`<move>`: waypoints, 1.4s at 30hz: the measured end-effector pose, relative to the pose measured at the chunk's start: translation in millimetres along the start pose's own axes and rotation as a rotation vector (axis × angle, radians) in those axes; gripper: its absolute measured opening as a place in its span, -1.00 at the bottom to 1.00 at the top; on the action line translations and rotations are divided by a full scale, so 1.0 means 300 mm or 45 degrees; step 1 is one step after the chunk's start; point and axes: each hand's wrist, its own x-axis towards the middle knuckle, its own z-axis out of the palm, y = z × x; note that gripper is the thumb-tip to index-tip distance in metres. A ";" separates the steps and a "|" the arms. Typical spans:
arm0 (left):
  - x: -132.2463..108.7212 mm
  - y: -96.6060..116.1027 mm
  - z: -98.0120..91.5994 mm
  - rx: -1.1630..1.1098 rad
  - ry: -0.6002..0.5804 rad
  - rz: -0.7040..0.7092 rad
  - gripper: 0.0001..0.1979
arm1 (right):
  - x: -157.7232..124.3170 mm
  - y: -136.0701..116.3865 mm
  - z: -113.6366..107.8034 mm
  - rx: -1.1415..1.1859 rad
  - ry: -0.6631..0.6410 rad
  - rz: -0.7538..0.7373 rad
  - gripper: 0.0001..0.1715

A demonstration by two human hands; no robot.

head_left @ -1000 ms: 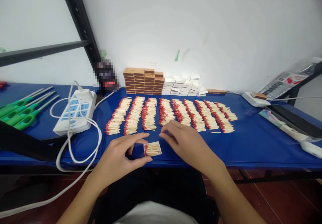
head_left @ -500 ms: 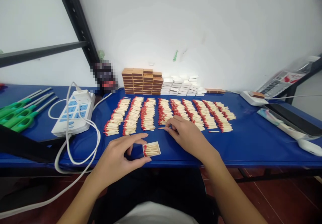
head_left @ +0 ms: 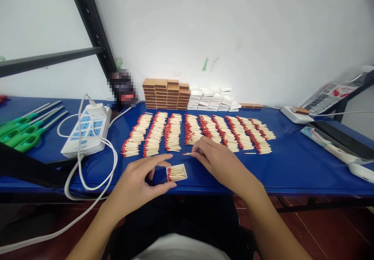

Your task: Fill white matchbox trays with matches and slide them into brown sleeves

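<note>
A small white matchbox tray [head_left: 186, 172] lies near the front edge of the blue table, partly filled with red-tipped matches [head_left: 177, 173]. My left hand [head_left: 140, 177] holds it from the left, thumb at the near side and fingers curled round the far side. To its right, my right hand [head_left: 217, 160] pinches a single match [head_left: 186, 154] between thumb and forefinger, its red head pointing left. That match is just above or on the tabletop; I cannot tell which. Beyond both hands lie several slanted rows of loose matches [head_left: 172, 133].
Brown matchboxes [head_left: 166, 95] and white trays [head_left: 213, 99] are stacked against the wall. At left are a white power strip [head_left: 84, 133] with looping cables and green-handled tools [head_left: 26, 135]. A phone [head_left: 340, 139] and a plastic bottle [head_left: 336, 92] lie at right.
My right hand has drawn slightly towards me with the match, away from the rows. My left hand and the tray stay in place.
</note>
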 end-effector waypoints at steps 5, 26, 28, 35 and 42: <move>0.002 -0.001 0.001 0.014 0.010 0.014 -0.33 | -0.037 -0.067 -0.010 -0.085 -0.020 -0.126 -0.91; 0.004 0.002 -0.001 -0.001 -0.010 -0.002 -0.35 | -0.035 -0.101 -0.005 -0.044 -0.164 -0.163 -0.84; 0.005 0.003 -0.003 0.004 -0.011 -0.005 -0.35 | -0.032 -0.103 0.002 -0.030 -0.169 -0.179 -0.83; 0.001 0.007 -0.003 0.006 -0.007 -0.004 -0.34 | -0.030 -0.108 0.011 0.051 -0.168 -0.175 -0.85; 0.005 0.005 -0.004 0.007 -0.006 0.005 -0.36 | 0.011 -0.010 0.026 0.096 0.105 0.022 -0.91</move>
